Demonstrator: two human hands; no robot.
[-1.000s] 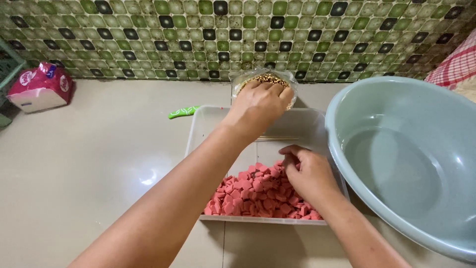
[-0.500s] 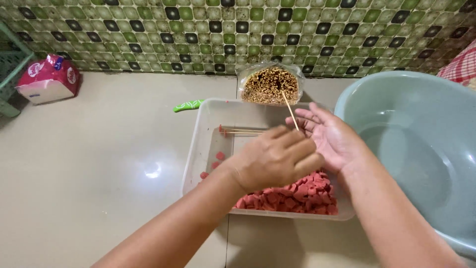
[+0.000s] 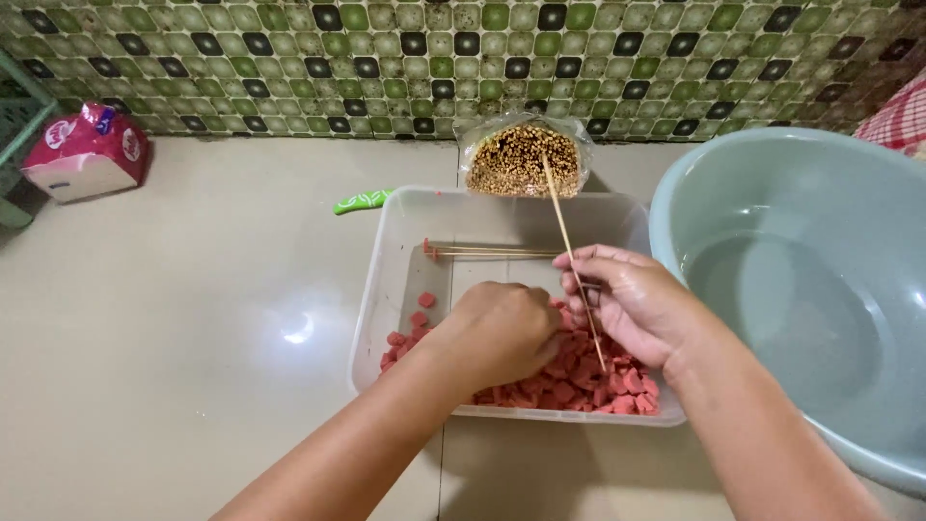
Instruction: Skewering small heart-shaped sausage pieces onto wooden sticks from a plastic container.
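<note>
Our right hand (image 3: 632,304) pinches a bamboo skewer (image 3: 571,259) over the clear plastic tub (image 3: 405,251). Our left hand (image 3: 502,333) lies curled on the pink sausage slices (image 3: 588,381), whether clamped on any we cannot tell.

- Home kitchen or food-prep corner, work done low down on the floor (image 3: 193,338), which is glossy cream tile with a light glare.
- Wall (image 3: 386,58) behind the floor: small green, cream and black mosaic tiles, grimy grout, domestic look.
- Clear plastic tub (image 3: 405,241) in the middle, holding pink sliced sausage pieces (image 3: 569,371).
- Bag of bamboo skewers (image 3: 521,159) just behind the tub, against the wall.
- Big pale green wash basin (image 3: 801,289) right of the tub, touching or nearly so.
- Pink tissue pack (image 3: 87,150) far left of the tub by the wall.
- Green crate (image 3: 19,125) at the left edge.
- Checked red cloth (image 3: 902,116) in the top right corner.
</note>
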